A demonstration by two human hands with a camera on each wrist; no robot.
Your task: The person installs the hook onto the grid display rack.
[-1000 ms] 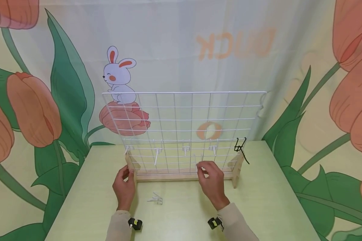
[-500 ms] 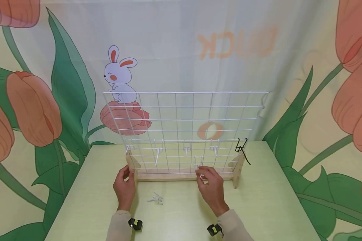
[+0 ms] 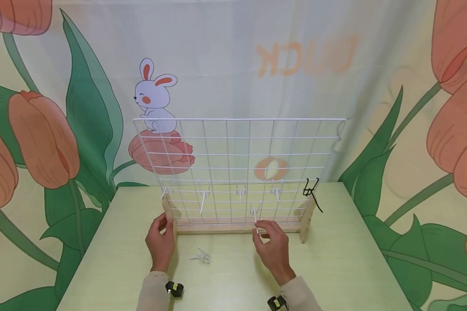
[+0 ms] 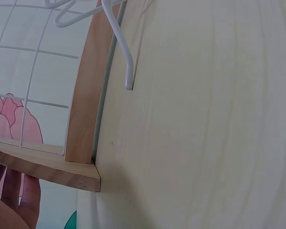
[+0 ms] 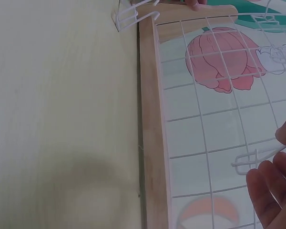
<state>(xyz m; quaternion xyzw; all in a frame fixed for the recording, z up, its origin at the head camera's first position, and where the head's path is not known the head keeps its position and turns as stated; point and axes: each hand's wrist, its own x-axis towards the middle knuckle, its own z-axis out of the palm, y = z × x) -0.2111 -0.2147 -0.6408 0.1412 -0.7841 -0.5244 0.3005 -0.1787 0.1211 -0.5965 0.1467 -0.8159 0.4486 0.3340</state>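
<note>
A white wire grid panel (image 3: 225, 119) stands upright in a wooden base (image 3: 218, 232). At the base's left end piece (image 4: 81, 177), my left hand (image 3: 159, 242) grips the wood, thumb on one side and fingers on the other. My right hand (image 3: 273, 248) pinches the long prong of a white wire hook (image 3: 255, 215) between thumb and fingers. That hook's back frame (image 5: 245, 162) lies against the lower grid wires, right of the middle, in the right wrist view. Loose white hooks (image 3: 202, 257) lie on the table between the hands.
Several white hooks, one of them a long-pronged hook (image 3: 203, 199), hang in a row across the grid. A black hook (image 3: 310, 191) hangs at its right end, prong pointing forward. Behind the pale table (image 3: 113, 259) is a curtain (image 3: 218, 56) printed with tulips and a rabbit.
My right hand has drawn slightly down and toward me along the hook's prong, leaving more of the hook showing against the grid. The left hand stays at the base.
</note>
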